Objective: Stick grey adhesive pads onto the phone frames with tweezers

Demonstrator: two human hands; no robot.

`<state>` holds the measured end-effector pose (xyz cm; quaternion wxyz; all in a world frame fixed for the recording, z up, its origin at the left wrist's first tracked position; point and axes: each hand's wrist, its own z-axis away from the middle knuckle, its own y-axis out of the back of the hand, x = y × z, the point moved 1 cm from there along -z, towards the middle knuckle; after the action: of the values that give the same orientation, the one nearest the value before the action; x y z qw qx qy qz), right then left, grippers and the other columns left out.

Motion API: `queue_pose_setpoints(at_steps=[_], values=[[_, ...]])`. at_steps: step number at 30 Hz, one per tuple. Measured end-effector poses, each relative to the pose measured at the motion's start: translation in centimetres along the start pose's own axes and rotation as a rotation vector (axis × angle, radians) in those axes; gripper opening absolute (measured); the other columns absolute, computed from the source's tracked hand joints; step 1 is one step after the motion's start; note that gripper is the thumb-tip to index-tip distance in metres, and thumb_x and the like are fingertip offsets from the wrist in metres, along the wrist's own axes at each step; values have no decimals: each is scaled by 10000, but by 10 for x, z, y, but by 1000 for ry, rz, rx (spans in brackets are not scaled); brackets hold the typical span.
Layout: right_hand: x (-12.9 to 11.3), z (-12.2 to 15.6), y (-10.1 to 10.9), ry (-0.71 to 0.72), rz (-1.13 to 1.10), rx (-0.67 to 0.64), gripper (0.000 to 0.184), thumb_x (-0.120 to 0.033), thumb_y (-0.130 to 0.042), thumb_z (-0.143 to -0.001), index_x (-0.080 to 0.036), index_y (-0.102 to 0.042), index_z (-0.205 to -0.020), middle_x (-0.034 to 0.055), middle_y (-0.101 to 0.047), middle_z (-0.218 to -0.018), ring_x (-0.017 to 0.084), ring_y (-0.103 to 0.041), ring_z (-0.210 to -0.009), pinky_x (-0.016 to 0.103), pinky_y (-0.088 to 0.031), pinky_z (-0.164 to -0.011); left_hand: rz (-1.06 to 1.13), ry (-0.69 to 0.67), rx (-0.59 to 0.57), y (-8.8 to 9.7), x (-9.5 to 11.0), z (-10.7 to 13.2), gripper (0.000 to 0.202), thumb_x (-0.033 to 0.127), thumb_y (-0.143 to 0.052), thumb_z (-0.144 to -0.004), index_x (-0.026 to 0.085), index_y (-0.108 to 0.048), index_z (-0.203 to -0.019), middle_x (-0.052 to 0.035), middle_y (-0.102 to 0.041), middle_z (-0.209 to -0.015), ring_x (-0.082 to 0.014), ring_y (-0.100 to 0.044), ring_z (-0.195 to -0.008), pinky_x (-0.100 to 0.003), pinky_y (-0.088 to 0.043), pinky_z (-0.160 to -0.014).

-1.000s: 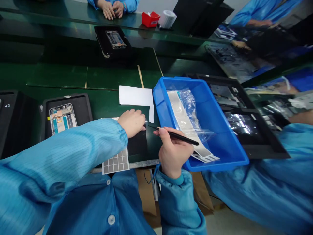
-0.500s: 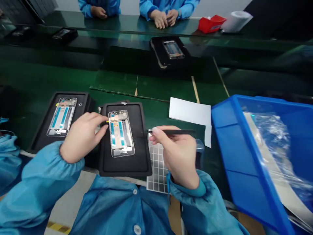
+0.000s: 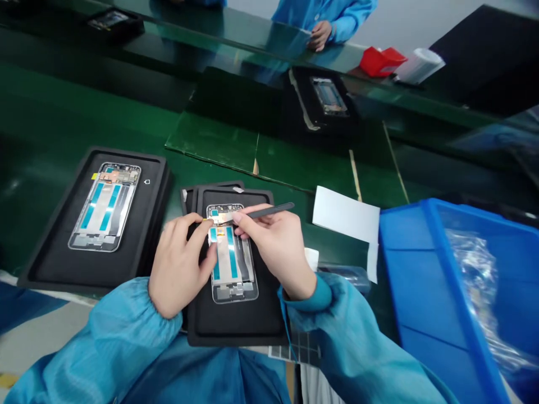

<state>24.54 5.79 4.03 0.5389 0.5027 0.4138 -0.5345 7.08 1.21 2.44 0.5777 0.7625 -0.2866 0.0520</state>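
Observation:
A phone assembly (image 3: pixel 231 258), its inside showing with blue strips, lies in a black tray (image 3: pixel 269 314) before me. My left hand (image 3: pixel 181 258) is at its upper left edge. The index fingertip touches it by a small yellow tab, and the thumb is spread lower down, so the hand is open. Dark tweezers (image 3: pixel 269 210) are held between the fingers of my right hand (image 3: pixel 275 241). Their tips point left over the upper part of the phone assembly; the exact contact point is too small to make out.
To the left, another black tray (image 3: pixel 50 264) holds a second phone assembly (image 3: pixel 105 207). White paper (image 3: pixel 345 213) lies at right, beside a blue bin (image 3: pixel 412 269) with clear plastic inside. Across the bench are a third black tray (image 3: pixel 303 106), a red box (image 3: pixel 381 62) and a co-worker's hand (image 3: pixel 320 36).
My right hand has brought the tweezers left, from beside the tray to over the phone assembly. My left thumb and index finger have moved onto its left edge. The view has shifted and tilted.

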Motion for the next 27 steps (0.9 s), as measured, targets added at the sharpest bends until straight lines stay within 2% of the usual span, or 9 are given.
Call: queue_pose_setpoints(at_steps=[4, 9, 20, 27], values=[[3, 1, 0, 15, 38, -1, 259, -396, -832, -740, -155, -743, -777, 19, -706, -581, 165, -691, -534, 256, -576, -505, -5, 3, -6, -1, 0, 0, 356, 241, -558, -928, 195, -573, -1281, -140, -576, -1226, -302, -538, -1120, -471, -517, -946], [6, 0, 0, 23, 46, 21, 204, -345, -831, -746, -164, -737, -761, 18, -718, -608, 158, -687, -528, 245, -564, -495, -11, 3, -15, -1, 1, -1, 334, 233, -554, -931, 175, -580, -1259, -144, -578, -1211, -300, -539, -1096, -469, -521, -928], [7, 0, -1, 15, 66, 33, 198, -343, -836, -744, -170, -745, -767, 21, -729, -638, 153, -686, -545, 245, -558, -517, -25, 3, -22, -1, 2, -1, 334, 231, -563, -924, 181, -578, -1254, -138, -576, -1218, -306, -540, -1093, -457, -516, -915], [7, 1, -1, 4, 105, 38, 208, -350, -830, -746, -164, -743, -774, 21, -717, -622, 163, -686, -549, 257, -556, -524, -28, -6, -16, -1, 2, -2, 328, 223, -571, -924, 130, -611, -1236, -149, -581, -1199, -300, -539, -1070, -455, -513, -909]])
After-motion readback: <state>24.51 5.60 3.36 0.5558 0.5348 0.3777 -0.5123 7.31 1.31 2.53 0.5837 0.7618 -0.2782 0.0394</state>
